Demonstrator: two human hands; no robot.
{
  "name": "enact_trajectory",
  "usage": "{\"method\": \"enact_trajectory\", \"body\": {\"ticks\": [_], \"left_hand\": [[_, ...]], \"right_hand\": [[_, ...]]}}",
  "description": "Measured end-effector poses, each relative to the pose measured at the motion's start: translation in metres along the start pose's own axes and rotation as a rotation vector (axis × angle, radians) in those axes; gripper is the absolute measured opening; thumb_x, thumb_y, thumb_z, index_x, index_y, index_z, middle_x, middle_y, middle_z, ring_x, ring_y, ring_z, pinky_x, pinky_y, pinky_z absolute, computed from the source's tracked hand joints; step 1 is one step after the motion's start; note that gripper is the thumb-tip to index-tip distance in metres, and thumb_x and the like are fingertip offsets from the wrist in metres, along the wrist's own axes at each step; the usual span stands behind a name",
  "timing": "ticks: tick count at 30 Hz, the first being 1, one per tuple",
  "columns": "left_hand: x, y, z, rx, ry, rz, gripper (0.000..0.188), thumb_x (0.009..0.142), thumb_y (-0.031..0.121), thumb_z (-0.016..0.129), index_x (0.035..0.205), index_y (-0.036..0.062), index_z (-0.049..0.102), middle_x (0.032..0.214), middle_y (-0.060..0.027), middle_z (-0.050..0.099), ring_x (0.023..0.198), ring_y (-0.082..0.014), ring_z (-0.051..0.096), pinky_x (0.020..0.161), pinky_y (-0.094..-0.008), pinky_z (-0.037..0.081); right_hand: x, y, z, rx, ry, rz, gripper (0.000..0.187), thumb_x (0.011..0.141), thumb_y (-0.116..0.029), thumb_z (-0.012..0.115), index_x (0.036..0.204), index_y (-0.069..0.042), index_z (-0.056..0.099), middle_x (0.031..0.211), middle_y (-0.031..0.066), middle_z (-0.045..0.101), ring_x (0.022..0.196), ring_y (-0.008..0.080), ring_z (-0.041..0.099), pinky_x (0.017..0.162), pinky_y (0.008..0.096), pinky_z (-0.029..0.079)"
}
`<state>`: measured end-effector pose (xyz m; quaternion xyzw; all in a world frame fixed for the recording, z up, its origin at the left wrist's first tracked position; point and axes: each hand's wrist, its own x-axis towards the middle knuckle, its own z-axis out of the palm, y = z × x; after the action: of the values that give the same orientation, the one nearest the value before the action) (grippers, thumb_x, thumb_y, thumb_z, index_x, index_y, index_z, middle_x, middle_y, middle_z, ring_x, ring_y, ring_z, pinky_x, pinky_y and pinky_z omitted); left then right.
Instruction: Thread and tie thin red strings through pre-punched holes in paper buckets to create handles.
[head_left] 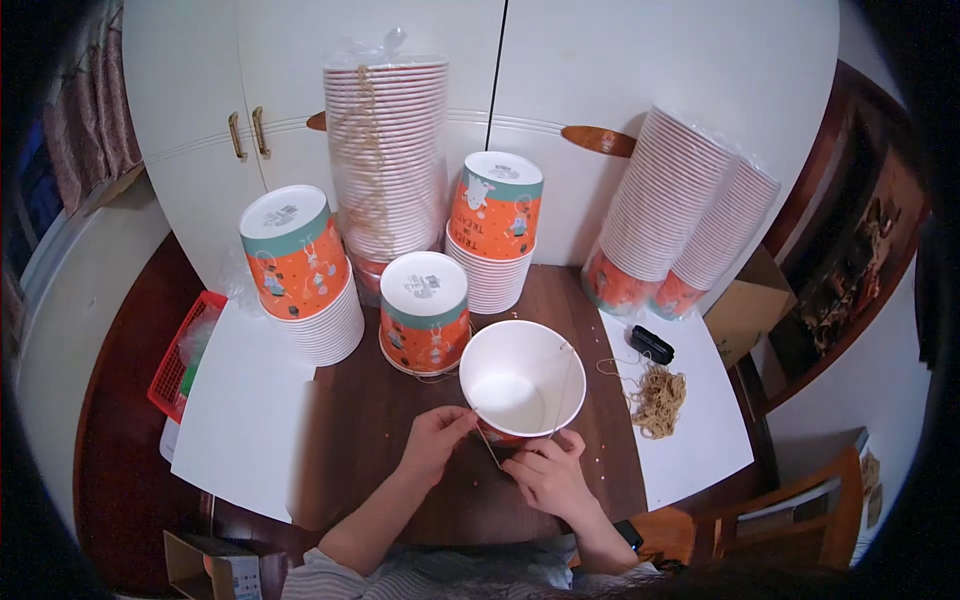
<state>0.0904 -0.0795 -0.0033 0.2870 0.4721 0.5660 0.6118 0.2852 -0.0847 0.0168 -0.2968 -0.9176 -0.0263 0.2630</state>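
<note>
White-lined round paper bucket mouth-up, near centre of brown wooden desk. Left hand fingers pinch its near-left rim; right hand seemingly grips thin tan cord. Likely threading: brace rim, feed gently.

Shirt: one, pale grey and white, fine stripes, soft creased cloth. Left sleeve, at the shirt's left: matching stripes, ending well short of the wrist. Watch: one, on the wrist right of the shirt; black, bluish sheen. Left hand, right hand, beyond the shirt: bare.
</note>
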Motion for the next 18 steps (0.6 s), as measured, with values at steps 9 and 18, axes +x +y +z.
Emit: {"method": "enact_trajectory", "body": {"ticks": [9,18], "left_hand": [[0.009,0.001,-0.004,0.196,-0.059,0.159,0.01,0.079,0.009,0.061,0.083,-0.0005,0.061,0.076,-0.0026,0.06,0.07,-0.007,0.053,0.065,-0.0197,0.043],[0.009,0.004,-0.002,0.156,-0.094,0.112,0.009,0.077,0.006,0.062,0.083,0.0004,0.062,0.079,-0.0034,0.061,0.072,-0.0082,0.054,0.067,-0.0207,0.043]], "right_hand": [[0.004,0.009,-0.003,0.135,-0.024,-0.107,0.026,0.059,-0.011,0.059,0.084,-0.019,0.062,0.081,-0.0085,0.057,0.087,0.0101,0.051,0.082,0.0371,0.028],[-0.003,0.011,0.004,0.141,-0.021,-0.059,0.021,0.062,-0.012,0.058,0.081,-0.018,0.063,0.08,-0.0069,0.058,0.085,0.0115,0.051,0.083,0.0351,0.029]]}}
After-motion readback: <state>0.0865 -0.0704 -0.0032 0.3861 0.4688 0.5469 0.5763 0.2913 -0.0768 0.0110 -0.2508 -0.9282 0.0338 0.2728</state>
